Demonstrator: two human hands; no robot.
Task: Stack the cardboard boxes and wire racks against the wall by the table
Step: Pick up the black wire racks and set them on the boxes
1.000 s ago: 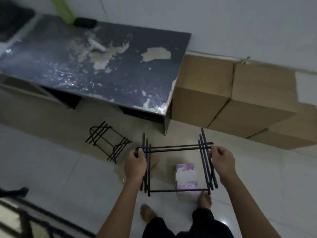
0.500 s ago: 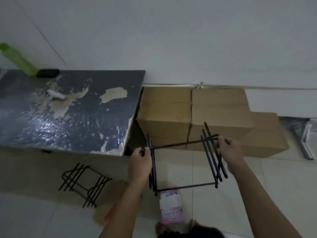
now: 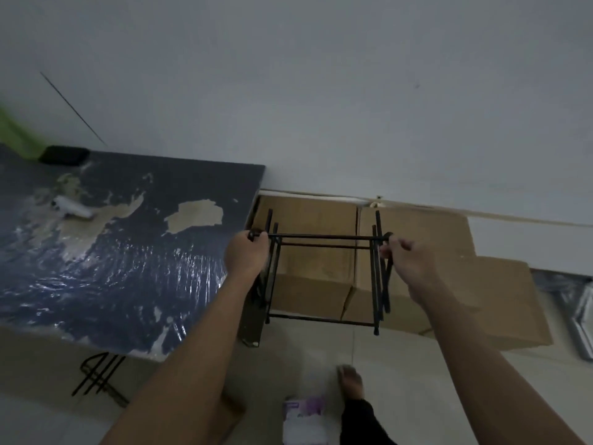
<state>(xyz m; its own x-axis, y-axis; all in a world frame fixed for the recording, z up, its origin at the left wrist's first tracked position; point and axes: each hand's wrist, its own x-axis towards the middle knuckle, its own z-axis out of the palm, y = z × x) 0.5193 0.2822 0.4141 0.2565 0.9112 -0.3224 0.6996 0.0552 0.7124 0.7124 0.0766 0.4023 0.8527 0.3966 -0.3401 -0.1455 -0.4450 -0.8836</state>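
I hold a black wire rack (image 3: 324,236) in the air in front of the cardboard boxes. My left hand (image 3: 245,255) grips its left end and my right hand (image 3: 402,258) grips its right end. Behind the rack, two brown cardboard boxes (image 3: 308,216) (image 3: 423,232) stand side by side against the white wall, just right of the table (image 3: 134,252). A third, lower box (image 3: 507,297) lies further right. A second black wire rack (image 3: 96,374) lies on the floor under the table's front edge.
The table top is dark and peeling, with a small white object (image 3: 72,208) and a black item (image 3: 64,155) on it. A pink and white packet (image 3: 305,415) lies on the tiled floor beside my foot (image 3: 351,380). Grey metal parts (image 3: 577,316) lie at far right.
I have stepped closer to the wall and lifted the rack up and forward; it now hangs in front of the two boxes. Both hands keep the same hold.
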